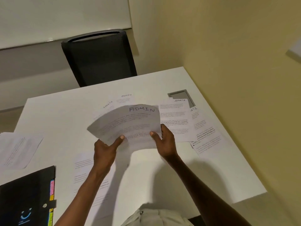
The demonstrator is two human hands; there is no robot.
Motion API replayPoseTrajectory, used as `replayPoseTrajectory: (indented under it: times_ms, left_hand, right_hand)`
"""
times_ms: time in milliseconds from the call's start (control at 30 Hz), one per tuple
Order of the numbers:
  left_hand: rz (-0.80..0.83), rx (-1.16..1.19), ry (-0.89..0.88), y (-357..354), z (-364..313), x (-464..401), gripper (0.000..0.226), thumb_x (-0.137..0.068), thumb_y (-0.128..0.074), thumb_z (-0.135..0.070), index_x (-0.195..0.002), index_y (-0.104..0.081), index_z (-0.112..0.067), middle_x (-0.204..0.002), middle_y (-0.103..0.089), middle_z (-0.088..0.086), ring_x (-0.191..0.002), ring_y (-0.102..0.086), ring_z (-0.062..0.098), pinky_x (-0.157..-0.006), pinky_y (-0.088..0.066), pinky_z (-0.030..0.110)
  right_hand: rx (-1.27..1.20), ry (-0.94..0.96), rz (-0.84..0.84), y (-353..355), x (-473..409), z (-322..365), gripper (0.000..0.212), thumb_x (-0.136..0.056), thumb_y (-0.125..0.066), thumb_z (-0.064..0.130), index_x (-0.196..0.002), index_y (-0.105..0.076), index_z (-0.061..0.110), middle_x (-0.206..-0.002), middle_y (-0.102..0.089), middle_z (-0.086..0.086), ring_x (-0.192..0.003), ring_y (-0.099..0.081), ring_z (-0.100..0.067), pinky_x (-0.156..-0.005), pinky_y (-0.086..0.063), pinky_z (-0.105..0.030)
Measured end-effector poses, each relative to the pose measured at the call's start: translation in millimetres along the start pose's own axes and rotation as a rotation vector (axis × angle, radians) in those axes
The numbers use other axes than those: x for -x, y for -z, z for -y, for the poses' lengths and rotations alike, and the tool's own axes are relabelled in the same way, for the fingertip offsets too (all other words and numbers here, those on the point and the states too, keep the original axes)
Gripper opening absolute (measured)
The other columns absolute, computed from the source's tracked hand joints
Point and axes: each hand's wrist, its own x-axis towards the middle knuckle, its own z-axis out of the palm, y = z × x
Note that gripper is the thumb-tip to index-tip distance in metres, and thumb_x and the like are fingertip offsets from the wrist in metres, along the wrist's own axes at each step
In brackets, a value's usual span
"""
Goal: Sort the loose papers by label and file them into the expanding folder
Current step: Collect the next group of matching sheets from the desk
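over white desk (pixel 65 121), both hands grip seemingly several admin papers (pixel 128 124).

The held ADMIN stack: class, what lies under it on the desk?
Under the ADMIN stack, a SPORTS sheet and another ADMIN sheet peek out; their lower parts are covered.

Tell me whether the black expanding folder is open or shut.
Shut. The expanding folder lies flat on the table, its strap snapped across the edge beside the coloured tabs.

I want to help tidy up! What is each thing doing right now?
ADMIN stack: lifted, held by both hands.
Left hand: gripping the stack.
Right hand: gripping the stack.
SPORTS sheet: flat on the table.
Expanding folder: lying closed, strap snapped.
Chair: empty.
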Motion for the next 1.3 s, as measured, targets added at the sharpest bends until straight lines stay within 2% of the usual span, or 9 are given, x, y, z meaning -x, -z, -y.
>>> replayPoseTrajectory:
  times_ms: [300, 433, 533, 633, 733, 833, 1033, 1167, 1300]
  left_hand:
    - [0.065, -0.126, 0.173, -18, 54, 13, 0.035, -0.077, -0.084, -0.015, -0.109, -0.070, -0.014, -0.095, -0.074, -0.010, -0.092, -0.070, 0.012, -0.079, -0.056, 0.030]
    - [0.051, -0.161, 0.154, -23, 51, -1, 0.031, -0.082, -0.081, -0.023, -0.110, -0.069, -0.017, -0.095, -0.073, -0.007, -0.091, -0.069, 0.014, -0.076, -0.052, 0.027]
    - [0.055, -0.226, 0.116, -20, 51, -16, 0.035, -0.085, -0.077, -0.030, -0.115, -0.069, -0.014, -0.099, -0.074, 0.000, -0.092, -0.070, 0.021, -0.084, -0.055, 0.036]
    - [0.028, -0.235, 0.107, -12, 51, -28, 0.028, -0.086, -0.076, -0.030, -0.109, -0.066, -0.019, -0.092, -0.072, -0.005, -0.089, -0.070, 0.024, -0.085, -0.056, 0.042]
    - [-0.005, -0.189, 0.138, -3, 51, -35, 0.026, -0.086, -0.077, -0.025, -0.107, -0.063, -0.022, -0.091, -0.068, -0.009, -0.092, -0.067, 0.026, -0.090, -0.054, 0.042]
    - [-0.073, -0.119, 0.167, 7, 49, -40, 0.036, -0.087, -0.076, -0.021, -0.120, -0.061, -0.018, -0.105, -0.067, -0.001, -0.101, -0.063, 0.025, -0.097, -0.048, 0.040]
    - [-0.189, -0.101, 0.192, 29, 51, -48, 0.046, -0.089, -0.073, -0.020, -0.131, -0.058, -0.010, -0.113, -0.063, 0.003, -0.104, -0.059, 0.025, -0.095, -0.044, 0.036]
    - [-0.232, -0.095, 0.237, 36, 56, -51, 0.046, -0.087, -0.076, -0.025, -0.128, -0.060, -0.013, -0.111, -0.066, 0.003, -0.102, -0.062, 0.028, -0.092, -0.047, 0.039]
    - [-0.234, -0.079, 0.242, 31, 57, -48, 0.046, -0.088, -0.075, -0.023, -0.129, -0.059, -0.011, -0.112, -0.064, 0.002, -0.101, -0.060, 0.026, -0.092, -0.045, 0.036]
  right_hand:
    - [0.189, -0.239, 0.144, 1, 18, -69, 0.040, -0.080, -0.055, 0.036, -0.111, -0.062, 0.012, -0.100, -0.070, 0.002, -0.088, -0.065, -0.017, -0.075, -0.056, -0.038]
    - [0.193, -0.225, 0.174, 4, 8, -72, 0.036, -0.081, -0.056, 0.032, -0.109, -0.062, 0.010, -0.098, -0.069, 0.004, -0.084, -0.064, -0.014, -0.069, -0.053, -0.020]
    - [0.264, -0.257, 0.262, 14, -3, -93, 0.032, -0.078, -0.063, 0.012, -0.110, -0.062, 0.008, -0.107, -0.070, 0.001, -0.093, -0.066, -0.016, -0.081, -0.056, -0.029]
    - [0.475, -0.223, 0.088, 38, -20, -124, 0.039, -0.075, -0.062, -0.003, -0.114, -0.063, 0.004, -0.114, -0.066, -0.010, -0.107, -0.061, -0.028, -0.095, -0.048, -0.038]
    - [0.805, -0.224, 0.081, 63, -38, -142, 0.049, -0.089, -0.063, 0.023, -0.134, -0.053, 0.010, -0.142, -0.050, -0.013, -0.131, -0.044, -0.032, -0.106, -0.039, -0.044]
    - [1.109, -0.248, 0.345, 73, -45, -154, 0.057, -0.096, -0.048, 0.044, -0.145, -0.038, 0.017, -0.158, -0.027, -0.010, -0.143, -0.027, -0.030, -0.112, -0.029, -0.050]
    - [1.186, -0.170, 0.528, 72, -15, -157, 0.062, -0.098, -0.042, 0.047, -0.152, -0.026, 0.021, -0.163, -0.014, -0.005, -0.149, -0.016, -0.028, -0.118, -0.017, -0.049]
    - [1.148, -0.072, 0.562, 66, 19, -156, 0.057, -0.096, -0.048, 0.044, -0.148, -0.036, 0.022, -0.160, -0.024, -0.005, -0.147, -0.024, -0.030, -0.118, -0.021, -0.047]
    - [1.127, 0.054, 0.549, 58, 41, -152, 0.037, -0.092, -0.056, 0.039, -0.121, -0.066, 0.019, -0.141, -0.054, -0.004, -0.127, -0.054, -0.028, -0.105, -0.043, -0.045]
